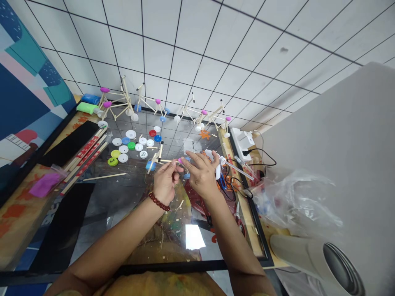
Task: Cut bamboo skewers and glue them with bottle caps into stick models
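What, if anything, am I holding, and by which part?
A stick model: the left hand pinches it beside its pink piece. The right hand is close by, its grip unclear.

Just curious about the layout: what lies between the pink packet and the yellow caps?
Red-marked bundles of long pale sticks slant across that stretch, in the head view.

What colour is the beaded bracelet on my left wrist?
Dark reddish-brown, the beaded bracelet shows in the head view.
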The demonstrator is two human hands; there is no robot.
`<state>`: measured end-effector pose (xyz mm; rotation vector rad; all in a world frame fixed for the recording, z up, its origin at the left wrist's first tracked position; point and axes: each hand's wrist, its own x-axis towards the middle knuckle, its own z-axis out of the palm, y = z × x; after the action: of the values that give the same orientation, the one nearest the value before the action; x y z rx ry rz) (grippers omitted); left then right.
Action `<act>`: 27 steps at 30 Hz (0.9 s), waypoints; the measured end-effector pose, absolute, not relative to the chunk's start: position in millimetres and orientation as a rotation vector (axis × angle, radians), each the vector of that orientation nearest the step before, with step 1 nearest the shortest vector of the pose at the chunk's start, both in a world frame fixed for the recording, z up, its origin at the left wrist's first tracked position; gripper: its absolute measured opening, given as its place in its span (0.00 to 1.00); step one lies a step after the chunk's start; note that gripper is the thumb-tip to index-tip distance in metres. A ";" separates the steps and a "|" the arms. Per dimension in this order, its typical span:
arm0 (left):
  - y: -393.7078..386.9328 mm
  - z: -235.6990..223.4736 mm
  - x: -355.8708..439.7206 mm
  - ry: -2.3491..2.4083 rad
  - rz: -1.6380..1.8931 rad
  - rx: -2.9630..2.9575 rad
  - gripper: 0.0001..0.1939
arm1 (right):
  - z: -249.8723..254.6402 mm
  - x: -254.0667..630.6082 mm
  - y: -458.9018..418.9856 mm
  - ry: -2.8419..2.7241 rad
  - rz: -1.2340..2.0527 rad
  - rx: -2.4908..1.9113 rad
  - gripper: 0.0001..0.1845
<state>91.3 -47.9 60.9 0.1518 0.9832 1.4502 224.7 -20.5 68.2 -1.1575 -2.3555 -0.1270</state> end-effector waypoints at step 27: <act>-94.5 53.0 -18.3 1.488 1.790 1.190 0.12 | 58.2 242.0 -21.5 -1.939 0.541 -1.109 0.21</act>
<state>-18.3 -94.5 53.0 1.1903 1.4882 1.7903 242.0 -21.5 58.2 -1.1093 -1.9387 0.5411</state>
